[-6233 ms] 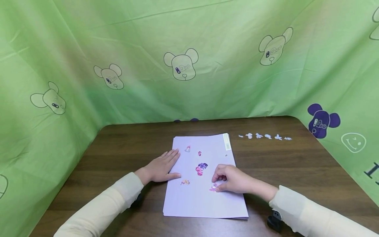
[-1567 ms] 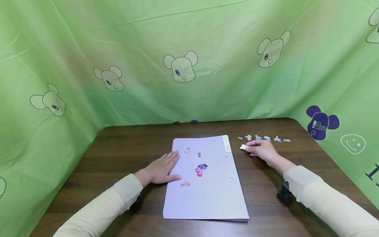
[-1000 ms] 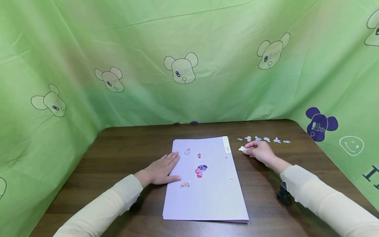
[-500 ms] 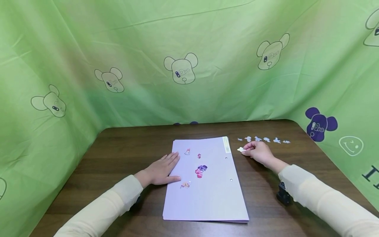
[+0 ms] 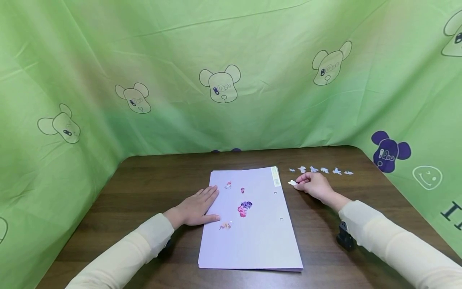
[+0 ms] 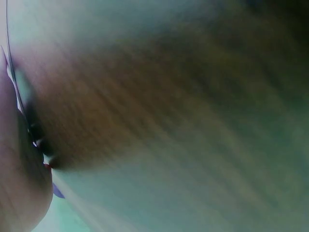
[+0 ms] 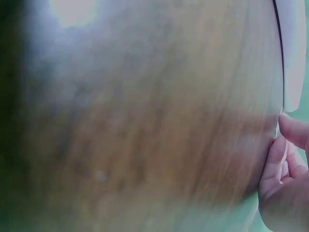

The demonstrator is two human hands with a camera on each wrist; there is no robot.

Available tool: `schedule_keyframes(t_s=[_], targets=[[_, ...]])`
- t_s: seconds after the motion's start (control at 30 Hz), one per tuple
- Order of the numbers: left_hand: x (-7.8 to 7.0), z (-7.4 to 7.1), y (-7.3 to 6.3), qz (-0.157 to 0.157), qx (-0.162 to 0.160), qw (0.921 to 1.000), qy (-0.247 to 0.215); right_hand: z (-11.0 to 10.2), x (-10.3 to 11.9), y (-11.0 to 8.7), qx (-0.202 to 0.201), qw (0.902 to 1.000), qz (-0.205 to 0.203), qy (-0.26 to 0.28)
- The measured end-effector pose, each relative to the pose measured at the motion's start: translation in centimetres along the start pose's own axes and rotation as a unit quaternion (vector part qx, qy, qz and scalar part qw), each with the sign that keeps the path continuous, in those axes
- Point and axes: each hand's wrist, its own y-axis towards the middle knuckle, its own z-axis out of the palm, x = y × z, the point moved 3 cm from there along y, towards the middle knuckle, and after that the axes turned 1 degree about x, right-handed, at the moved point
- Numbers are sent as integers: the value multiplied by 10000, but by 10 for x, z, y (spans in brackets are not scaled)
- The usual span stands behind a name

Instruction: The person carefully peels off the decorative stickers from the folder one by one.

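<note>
My left hand (image 5: pixel 195 206) lies flat with fingers spread over the left edge of a stack of white paper sheets (image 5: pixel 260 249). Right of the stack, low over the table, my right hand (image 5: pixel 316 187) pinches a small white cut-out sticker (image 5: pixel 292 183) between thumb and fingers. On the top sheet are a purple-and-pink pony sticker (image 5: pixel 244 209), an orange one (image 5: pixel 225 226), a small pink one (image 5: pixel 242 190) and a pink-and-white one (image 5: pixel 228 185). The right wrist view shows my thumb and curled fingers (image 7: pixel 285 164) at its edge; the sticker is not clear there.
A row of several pale cut-outs (image 5: pixel 313 169) lies on the brown wooden table (image 5: pixel 155 176) behind my right hand. A label (image 5: pixel 276 176) and punched holes mark the stack's right side. Green printed cloth (image 5: pixel 173 120) hangs behind the table.
My right hand has left the sheet's lower right, where a pink sticker lay that is now gone from there. Lately it has shifted slightly left with the white sticker. My left hand stays put.
</note>
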Motion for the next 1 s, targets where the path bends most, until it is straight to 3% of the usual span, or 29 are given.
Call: schedule_keyframes(t_s=[0.57,1.0], targets=[[1,2,0,10,-22,10000,80,-2,9,1,403,9964,86,743],[0,0,0,50,-87,9999,109,7,30,-4,243,9934,18,1125]])
